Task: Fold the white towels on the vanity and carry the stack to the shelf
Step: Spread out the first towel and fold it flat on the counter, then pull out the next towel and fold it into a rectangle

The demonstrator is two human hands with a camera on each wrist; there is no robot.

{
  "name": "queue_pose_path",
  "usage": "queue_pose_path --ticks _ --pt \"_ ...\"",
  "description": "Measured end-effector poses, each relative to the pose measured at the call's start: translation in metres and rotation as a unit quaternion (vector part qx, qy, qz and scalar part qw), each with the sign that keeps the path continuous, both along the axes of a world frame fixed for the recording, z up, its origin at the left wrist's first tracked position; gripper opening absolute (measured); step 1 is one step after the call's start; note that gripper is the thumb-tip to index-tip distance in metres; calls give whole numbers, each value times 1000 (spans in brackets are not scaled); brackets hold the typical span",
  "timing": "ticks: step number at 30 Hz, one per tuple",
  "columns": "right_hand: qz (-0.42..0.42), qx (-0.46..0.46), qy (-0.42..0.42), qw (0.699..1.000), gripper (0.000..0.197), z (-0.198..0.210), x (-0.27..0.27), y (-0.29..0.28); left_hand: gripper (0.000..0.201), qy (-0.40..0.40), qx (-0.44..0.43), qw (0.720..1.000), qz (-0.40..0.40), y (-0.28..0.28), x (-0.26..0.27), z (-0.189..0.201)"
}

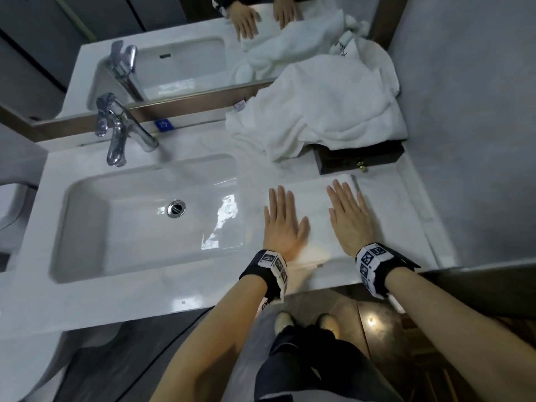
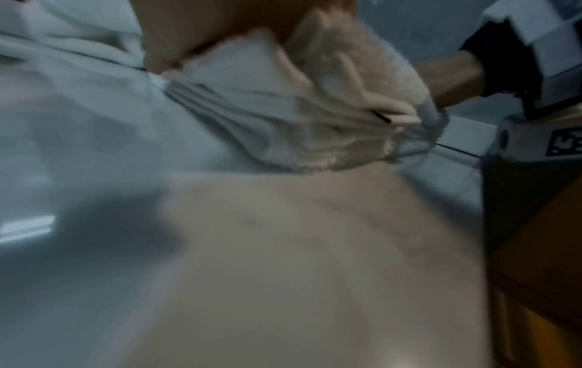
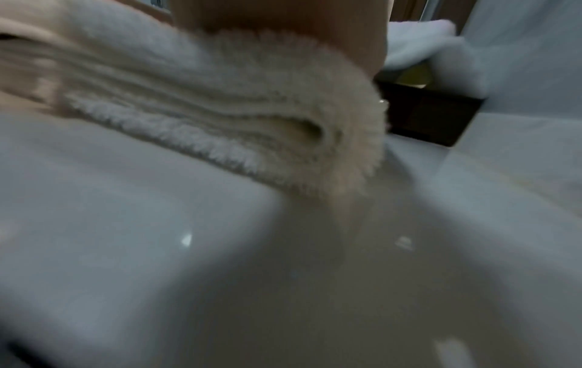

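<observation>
Left hand and right hand lay flat, fingers straight, palms pressing folded towel on surface right of sink. Good practice: press evenly, smooth outward, square layered edges before adding next. Long axis looked front-to-back, away from body. Unfolded towels heaped behind, over dark box.

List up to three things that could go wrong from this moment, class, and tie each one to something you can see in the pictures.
1. The folded towel lies near the vanity's front edge; a push from the flat left hand or right hand might slide it off.
2. Its left side sits close to the sink, where it might slip in.
3. The unfolded towels are heaped over a dark box, so pulling one could drag the box.
</observation>
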State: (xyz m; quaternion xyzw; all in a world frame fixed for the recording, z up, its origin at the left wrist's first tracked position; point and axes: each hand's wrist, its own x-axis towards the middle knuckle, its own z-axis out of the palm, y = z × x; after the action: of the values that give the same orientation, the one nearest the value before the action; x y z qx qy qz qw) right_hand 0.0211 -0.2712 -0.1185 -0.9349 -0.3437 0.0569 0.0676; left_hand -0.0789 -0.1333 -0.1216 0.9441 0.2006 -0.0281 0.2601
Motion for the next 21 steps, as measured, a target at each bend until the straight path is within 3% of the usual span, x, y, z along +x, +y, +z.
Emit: queue_pose_path --ticks 8,21 --pt "-75 -36 -2 997 52 11 46 -82 70 23 42 997 -57 -71 67 2" --pt "-65 -24 9 998 71 15 88 -65 68 28 104 994 -1 -73 105 -4"
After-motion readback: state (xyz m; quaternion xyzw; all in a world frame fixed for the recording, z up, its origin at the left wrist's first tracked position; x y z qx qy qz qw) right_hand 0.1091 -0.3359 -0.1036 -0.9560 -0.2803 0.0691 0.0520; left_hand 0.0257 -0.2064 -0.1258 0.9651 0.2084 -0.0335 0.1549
